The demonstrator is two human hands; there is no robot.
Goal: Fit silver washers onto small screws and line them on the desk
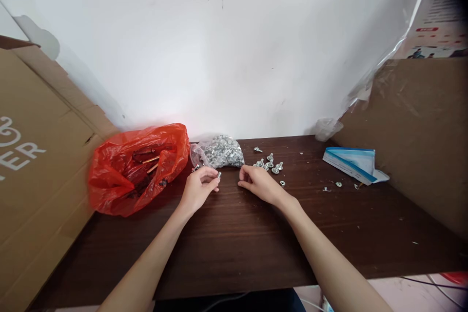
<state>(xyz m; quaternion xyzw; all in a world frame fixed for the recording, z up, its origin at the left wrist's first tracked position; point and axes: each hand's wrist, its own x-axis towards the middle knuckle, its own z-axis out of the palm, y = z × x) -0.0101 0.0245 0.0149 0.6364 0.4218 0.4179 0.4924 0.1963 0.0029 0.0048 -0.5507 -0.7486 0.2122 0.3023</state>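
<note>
My left hand [199,187] is closed in a pinch on a small silver bolt [219,175], whose end points up between thumb and fingers. Across a short gap, my right hand [258,183] has its fingers curled towards the thumb; what they hold, if anything, is hidden. Behind both hands lies a clear plastic bag [224,151] full of small metal fasteners. Several bolts with washers [277,168] stand and lie beyond my right hand, and one bolt [258,149] lies apart farther back. A loose nut or washer [282,183] rests by my right wrist.
On the left, an open red plastic bag [139,170] with dark pieces inside leans by a cardboard box [40,165]. To the right are a blue-and-white packet [351,163], a clear cup [327,129], scraps and another cardboard panel [420,141]. A white wall closes the back.
</note>
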